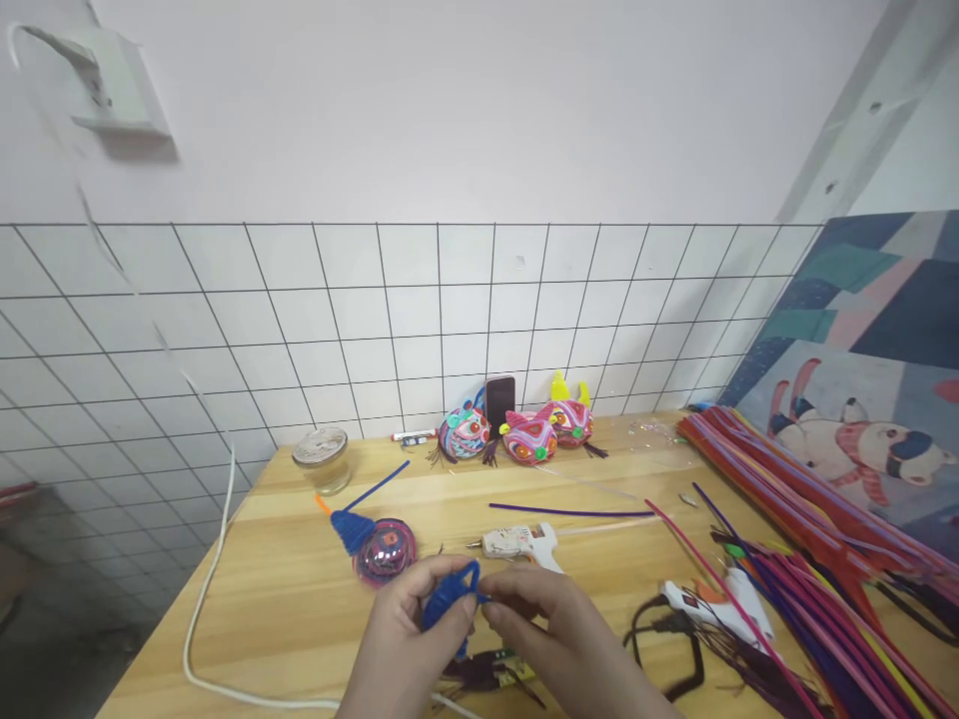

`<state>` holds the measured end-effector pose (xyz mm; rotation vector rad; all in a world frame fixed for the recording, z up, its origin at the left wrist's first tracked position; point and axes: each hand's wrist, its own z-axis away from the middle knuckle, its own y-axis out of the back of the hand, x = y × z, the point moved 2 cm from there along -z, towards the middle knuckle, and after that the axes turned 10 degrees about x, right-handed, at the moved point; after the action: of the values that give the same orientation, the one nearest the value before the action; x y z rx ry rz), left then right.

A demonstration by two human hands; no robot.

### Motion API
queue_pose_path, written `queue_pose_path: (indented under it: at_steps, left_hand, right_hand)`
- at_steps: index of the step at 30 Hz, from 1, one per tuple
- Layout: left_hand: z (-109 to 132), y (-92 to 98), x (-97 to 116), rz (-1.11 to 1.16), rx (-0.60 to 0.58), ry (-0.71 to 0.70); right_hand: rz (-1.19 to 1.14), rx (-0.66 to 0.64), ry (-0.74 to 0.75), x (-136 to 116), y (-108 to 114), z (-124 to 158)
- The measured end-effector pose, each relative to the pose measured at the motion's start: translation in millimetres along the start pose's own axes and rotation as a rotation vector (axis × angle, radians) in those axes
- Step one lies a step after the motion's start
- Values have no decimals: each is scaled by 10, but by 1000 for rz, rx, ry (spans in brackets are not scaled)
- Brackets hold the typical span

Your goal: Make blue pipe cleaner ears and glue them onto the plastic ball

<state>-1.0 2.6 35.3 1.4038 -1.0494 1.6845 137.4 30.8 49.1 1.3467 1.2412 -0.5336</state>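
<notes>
Near the front of the table, my left hand (409, 634) is closed around a bent and wound blue pipe cleaner (448, 596), with a small loop standing up at its top. My right hand (550, 619) meets it from the right, thumb and forefinger pinched at a blue end beside the loop. Just beyond my left hand lies a round, coiled pink-and-purple piece (386, 551) with a shiny dome. A blue wound fan shape (351, 529) touches it, with a blue stem and an orange tip. Dark bits lie partly hidden beneath my hands.
Behind my hands lies a white glue gun (520, 542); another glue gun (723, 607) with a black cable is at right. Bundled pipe cleaners (831, 609) cover the right side. Colourful coiled animals (528, 437), a phone (500, 404) and a glass jar (321, 459) stand behind. A white cord (196, 619) crosses the left.
</notes>
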Motion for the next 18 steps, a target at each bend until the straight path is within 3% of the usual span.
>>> queue_pose_path:
  at_steps: [9,18]
  left_hand:
    - [-35,7,-115,3,-31,20]
    - [-1,-28,29,-30,-93,52]
  right_hand:
    - [120,42,95,-7,-2,45]
    - [141,61,84,1,24,61]
